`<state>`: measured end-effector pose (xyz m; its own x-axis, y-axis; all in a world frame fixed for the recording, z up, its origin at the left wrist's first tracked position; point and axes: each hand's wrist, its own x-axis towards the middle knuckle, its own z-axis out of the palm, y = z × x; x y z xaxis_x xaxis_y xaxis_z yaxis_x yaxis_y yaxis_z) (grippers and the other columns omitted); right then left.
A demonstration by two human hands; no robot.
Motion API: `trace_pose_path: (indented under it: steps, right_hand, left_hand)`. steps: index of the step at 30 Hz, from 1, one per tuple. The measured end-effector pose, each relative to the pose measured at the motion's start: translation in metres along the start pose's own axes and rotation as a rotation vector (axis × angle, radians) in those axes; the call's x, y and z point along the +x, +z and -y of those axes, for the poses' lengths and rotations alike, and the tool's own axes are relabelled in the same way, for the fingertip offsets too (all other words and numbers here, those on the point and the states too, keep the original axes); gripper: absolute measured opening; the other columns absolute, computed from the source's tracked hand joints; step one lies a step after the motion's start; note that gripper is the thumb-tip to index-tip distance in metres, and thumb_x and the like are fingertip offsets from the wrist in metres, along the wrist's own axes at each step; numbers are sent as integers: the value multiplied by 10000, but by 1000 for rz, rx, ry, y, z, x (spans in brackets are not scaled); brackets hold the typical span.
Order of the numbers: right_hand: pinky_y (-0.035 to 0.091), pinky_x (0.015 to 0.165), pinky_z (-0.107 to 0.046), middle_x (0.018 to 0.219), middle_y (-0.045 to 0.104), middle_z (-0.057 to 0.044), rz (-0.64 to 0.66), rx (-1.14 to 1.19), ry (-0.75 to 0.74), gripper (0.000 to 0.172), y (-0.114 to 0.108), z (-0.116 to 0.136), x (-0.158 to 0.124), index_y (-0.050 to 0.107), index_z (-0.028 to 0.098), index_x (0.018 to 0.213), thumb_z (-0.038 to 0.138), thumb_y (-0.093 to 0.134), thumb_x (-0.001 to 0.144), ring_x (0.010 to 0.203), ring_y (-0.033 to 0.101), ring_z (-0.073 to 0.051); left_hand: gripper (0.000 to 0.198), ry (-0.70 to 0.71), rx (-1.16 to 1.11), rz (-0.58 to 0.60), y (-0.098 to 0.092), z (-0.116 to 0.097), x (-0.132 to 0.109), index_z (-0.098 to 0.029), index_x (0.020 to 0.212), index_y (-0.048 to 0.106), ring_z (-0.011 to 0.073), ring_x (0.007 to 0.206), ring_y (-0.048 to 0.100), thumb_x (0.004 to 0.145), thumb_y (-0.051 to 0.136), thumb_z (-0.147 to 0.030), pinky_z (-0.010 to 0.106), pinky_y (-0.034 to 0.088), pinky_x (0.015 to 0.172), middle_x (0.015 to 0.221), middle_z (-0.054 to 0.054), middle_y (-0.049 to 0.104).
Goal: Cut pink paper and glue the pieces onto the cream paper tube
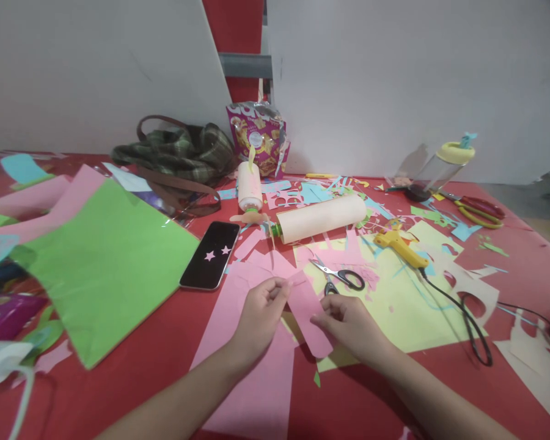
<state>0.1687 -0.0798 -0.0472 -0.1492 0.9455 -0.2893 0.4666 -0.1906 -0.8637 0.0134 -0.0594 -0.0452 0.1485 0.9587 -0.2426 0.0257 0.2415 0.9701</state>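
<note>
Between my two hands is a strip of pink paper, tilted and raised over the table. My left hand pinches its upper left edge between thumb and fingers. My right hand has thumb and fingertips closed on its right edge. Under my left hand lies a larger pink sheet. Small scissors with black handles rest partly spread just beyond my right hand, on pink and yellow paper. A dark phone with two pink paper stars on its screen lies beyond my left hand.
A green sheet covers the left. Cream paper-wrapped rolls lie beyond the scissors. To the right are a yellow glue gun with a black cord, red-handled shears and a clear cylinder. A snack bag stands behind.
</note>
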Motion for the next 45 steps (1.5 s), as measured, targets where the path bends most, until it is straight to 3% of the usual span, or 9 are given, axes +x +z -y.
trace_pose_path:
  steps: [8, 18, 23, 32, 40, 45]
  right_hand:
    - [295, 438, -199, 473, 378, 59, -12, -11, -10, 185, 0, 1, -1, 458, 170, 530, 259, 547, 665, 455, 360, -77]
    - [356, 454, -202, 507, 480, 36, -12, 41, -23, 124, 2, 0, -1, 517, 162, 583, 242, 547, 673, 471, 441, -85]
    - [416, 469, -200, 551, 554, 13, -70, 167, -76, 103, 1, -3, -1, 553, 155, 732, 251, 527, 707, 493, 512, -96]
    - [357, 419, -187, 489, 510, 22, -137, 17, -131, 162, 2, -2, -2, 560, 153, 641, 292, 528, 718, 443, 446, -80]
    - [332, 422, -188, 447, 469, 37, -70, -74, -177, 237, -2, 3, -4, 505, 171, 543, 249, 453, 761, 420, 405, -77]
    - [358, 435, -187, 468, 519, 34, -24, -23, -138, 153, -4, 4, -3, 547, 170, 624, 161, 436, 729, 432, 459, -84]
  left_hand:
    - [268, 17, 36, 11, -2, 2, 1, -148, 608, 482, 93, 520, 447, 764, 472, -366, 201, 390, 531, 549, -34, 449]
    - [248, 30, 91, 5, -2, -2, -1, -150, 607, 503, 88, 487, 427, 750, 481, -351, 192, 349, 486, 527, -41, 454]
    - [229, 52, 192, 126, 2, -1, -6, -144, 623, 528, 89, 496, 420, 753, 478, -326, 188, 327, 478, 535, -32, 477]
    - [287, 110, 323, 233, 6, 0, -12, -148, 612, 542, 97, 492, 409, 775, 443, -362, 194, 304, 470, 529, -19, 482]
    - [293, 153, 399, 250, 3, 2, -11, -148, 619, 563, 108, 509, 430, 786, 420, -342, 198, 309, 476, 532, -3, 514]
    - [269, 173, 400, 242, 3, -1, -9, -147, 606, 559, 99, 488, 415, 779, 433, -310, 193, 297, 462, 513, -13, 497]
